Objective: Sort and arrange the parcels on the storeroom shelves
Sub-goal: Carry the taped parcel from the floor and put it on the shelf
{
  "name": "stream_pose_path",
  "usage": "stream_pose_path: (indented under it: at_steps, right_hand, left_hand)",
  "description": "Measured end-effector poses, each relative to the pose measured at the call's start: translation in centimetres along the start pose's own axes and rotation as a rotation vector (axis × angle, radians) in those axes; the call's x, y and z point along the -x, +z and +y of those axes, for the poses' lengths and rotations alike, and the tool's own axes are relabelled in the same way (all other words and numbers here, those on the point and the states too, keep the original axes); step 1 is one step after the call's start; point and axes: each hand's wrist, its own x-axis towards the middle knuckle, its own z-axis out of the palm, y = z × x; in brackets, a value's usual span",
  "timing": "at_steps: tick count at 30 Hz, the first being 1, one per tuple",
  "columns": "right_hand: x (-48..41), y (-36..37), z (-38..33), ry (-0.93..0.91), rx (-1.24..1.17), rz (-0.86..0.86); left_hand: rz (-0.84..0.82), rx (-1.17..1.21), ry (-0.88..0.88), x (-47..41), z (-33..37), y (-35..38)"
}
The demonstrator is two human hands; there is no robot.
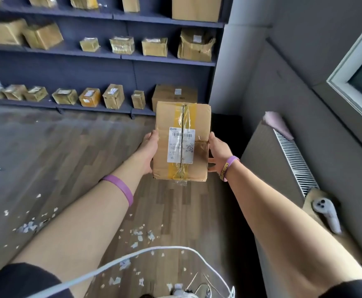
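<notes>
I am gripping the parcel [182, 117] by its sides with left hand [149, 150] and right hand [218, 150], judging its loose tape [177, 171] liable to let it split open under squeezing

Torn white paper scraps [137, 235] litter the brown wood-plank floor [46, 147]; a white ribbed radiator [292, 158] lines the grey right-hand wall [326, 117]; a crumpled pink cloth [277, 123] lies at its far end; a white handheld controller [323, 206] lies near its near end.
</notes>
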Motion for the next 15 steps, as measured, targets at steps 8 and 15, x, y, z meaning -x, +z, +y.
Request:
stream_pose_path:
  at_steps: [8, 15]
  right_hand:
    - [-12.0, 2.2, -7.4, 0.017, 0.008, 0.004]
    - [-25.6, 6.1, -13.7, 0.036, 0.020, 0.012]
  left_hand:
    - [-0.021, 0.006, -0.030, -12.2, 8.1, 0.9]
    - [-0.034, -0.028, -0.024, -26.1, 15.6, 1.1]
